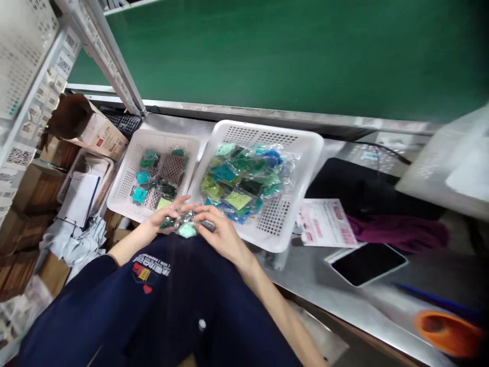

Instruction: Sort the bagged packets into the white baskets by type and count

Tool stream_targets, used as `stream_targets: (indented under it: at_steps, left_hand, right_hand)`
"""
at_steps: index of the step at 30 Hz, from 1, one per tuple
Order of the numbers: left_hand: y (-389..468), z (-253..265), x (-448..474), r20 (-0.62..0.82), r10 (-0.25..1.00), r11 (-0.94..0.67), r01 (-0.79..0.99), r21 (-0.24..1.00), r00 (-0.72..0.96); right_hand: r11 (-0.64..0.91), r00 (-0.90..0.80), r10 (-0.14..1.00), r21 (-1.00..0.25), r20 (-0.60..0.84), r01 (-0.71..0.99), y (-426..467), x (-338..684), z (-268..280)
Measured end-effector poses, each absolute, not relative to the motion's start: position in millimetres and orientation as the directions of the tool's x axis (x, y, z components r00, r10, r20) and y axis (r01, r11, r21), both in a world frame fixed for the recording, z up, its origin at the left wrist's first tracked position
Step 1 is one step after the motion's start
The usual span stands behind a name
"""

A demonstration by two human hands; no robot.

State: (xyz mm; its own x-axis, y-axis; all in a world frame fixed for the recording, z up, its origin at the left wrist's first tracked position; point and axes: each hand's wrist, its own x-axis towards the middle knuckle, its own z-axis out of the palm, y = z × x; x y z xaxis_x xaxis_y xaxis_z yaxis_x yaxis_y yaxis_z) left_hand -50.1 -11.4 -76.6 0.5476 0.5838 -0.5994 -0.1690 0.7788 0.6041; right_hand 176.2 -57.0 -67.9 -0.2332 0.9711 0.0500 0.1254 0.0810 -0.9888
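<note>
Close to my body, at the near edge of the baskets, both hands hold small clear plastic packets. My left hand (165, 216) has its fingers closed on a dark green packet (168, 223). My right hand (219, 229) pinches a pale mint-green packet (187, 229) beside it. Ahead on the left, a white perforated basket (126, 176) holds several teal, dark green and lime packets. To its right stands a larger white basket (311, 148), with a heap of green, blue and lime packets (239, 200). My fingers partly cover the packets they hold.
A phone (369, 264), a printed sheet (327, 223) and a purple cloth (401, 232) lie on the metal table to the right, near an orange object (449, 332). An open carton (101, 135) and a keyboard (121, 122) stand left. Behind runs a green surface (286, 56).
</note>
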Motion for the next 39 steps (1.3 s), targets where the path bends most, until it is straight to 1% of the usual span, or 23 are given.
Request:
stream_targets:
  at_steps: [3,6,8,9,10,11,12,13,14,15,16,17,18,20,23,26,28,30,32,34,36,38,39]
  left_hand:
    - [-6.6,-76.0,-42.6,-0.551,0.61,0.749,-0.188,0.635,0.569]
    - [12.3,-68.7,-47.2,-0.481,0.668,0.657,-0.145,0.74,0.568]
    - [34.4,-62.2,-60.9,-0.429,0.758,0.497,-0.01,0.868,0.491]
    - [46.5,-60.1,-70.0,-0.406,0.811,0.392,0.123,0.912,0.421]
    - [58.1,-59.3,-79.7,-0.389,0.858,0.295,0.297,0.908,0.337]
    - [68.0,-60.3,-89.0,-0.392,0.885,0.232,0.493,0.839,0.25]
    - [75.6,-63.3,-97.0,-0.425,0.889,0.21,0.673,0.71,0.171]
    - [80.3,-68.1,-103.0,-0.491,0.865,0.213,0.812,0.544,0.102]
    - [82.2,-74.5,-106.6,-0.568,0.822,0.211,0.902,0.378,0.046]
    - [81.7,-81.8,-107.4,-0.633,0.774,0.189,0.951,0.246,0.01]
    - [79.5,-89.6,-105.9,-0.678,0.735,0.148,0.975,0.166,0.004]
    - [76.5,-97.2,-102.3,-0.699,0.714,0.097,0.986,0.137,0.027]
    - [73.6,-104.0,-97.6,-0.698,0.712,0.038,0.989,0.142,0.072]
    - [70.3,-113.6,-88.0,-0.665,0.721,-0.088,0.978,0.19,0.194]
    - [71.3,-117.8,-81.7,-0.676,0.659,-0.239,0.944,0.228,0.33]
    - [67.5,-116.5,-84.0,-0.704,0.622,-0.288,0.936,0.203,0.344]
    - [60.3,-116.7,-84.8,-0.694,0.64,-0.311,0.937,0.16,0.331]
    - [54.2,-117.8,-83.4,-0.663,0.67,-0.325,0.935,0.143,0.335]
    - [54.4,-118.1,-81.8,-0.611,0.71,-0.285,0.937,0.203,0.349]
    - [62.1,-115.6,-83.0,-0.526,0.794,-0.117,0.927,0.357,0.303]
    - [73.6,-109.0,-88.6,-0.435,0.88,0.071,0.851,0.52,0.192]
    - [82.7,-99.3,-97.1,-0.355,0.931,0.167,0.771,0.615,0.082]
    - [84.9,-94.1,-101.1,-0.322,0.946,0.208,0.699,0.684,0.032]
  right_hand:
    - [0.039,-0.162,0.986,-0.997,0.029,0.06,-54.2,177.4,-71.6]
    - [0.005,-0.013,1.0,-1.0,0.006,-0.027,-49.8,193.0,-77.4]
    - [0.001,0.148,0.989,-1.0,-0.002,-0.02,-47.2,213.7,-82.4]
    - [-0.002,0.238,0.971,-1.0,0.005,0.029,-46.4,225.9,-85.3]
    - [-0.014,0.318,0.948,-0.995,0.018,0.099,-46.2,238.1,-88.6]
    - [-0.042,0.381,0.924,-0.985,0.026,0.169,-46.6,249.2,-92.2]
    - [-0.081,0.423,0.906,-0.973,0.02,0.218,-47.8,258.5,-96.0]
    - [-0.124,0.443,0.897,-0.963,-0.006,0.238,-49.5,265.1,-99.9]
    - [-0.164,0.443,0.896,-0.959,-0.046,0.232,-51.7,268.8,-103.9]
    - [-0.194,0.428,0.899,-0.959,-0.09,0.206,-54.0,269.5,-107.8]
    - [-0.214,0.403,0.906,-0.961,-0.128,0.176,-56.1,267.5,-111.4]
    - [-0.225,0.378,0.913,-0.962,-0.154,0.152,-57.8,263.4,-114.6]
    - [-0.23,0.356,0.919,-0.964,-0.169,0.135,-58.8,258.0,-117.3]
    - [-0.233,0.315,0.93,-0.967,-0.19,0.105,-58.8,246.1,-121.0]
    - [-0.214,0.257,0.948,-0.974,-0.189,0.074,-55.4,233.7,-122.6]
    - [-0.186,0.229,0.96,-0.979,-0.164,0.082,-52.4,231.9,-122.4]
    - [-0.181,0.233,0.96,-0.979,-0.155,0.095,-52.3,234.5,-122.8]
    - [-0.185,0.249,0.956,-0.977,-0.155,0.102,-53.7,237.2,-123.7]
    - [-0.195,0.264,0.951,-0.975,-0.161,0.107,-56.0,238.5,-124.6]
    - [-0.197,0.272,0.948,-0.975,-0.164,0.101,-58.2,238.5,-125.2]
    - [-0.196,0.268,0.949,-0.976,-0.165,0.097,-59.5,238.2,-125.2]
    - [-0.191,0.244,0.956,-0.977,-0.163,0.097,-58.9,238.0,-123.7]
    - [-0.191,0.224,0.96,-0.977,-0.165,0.098,-57.8,237.6,-122.0]
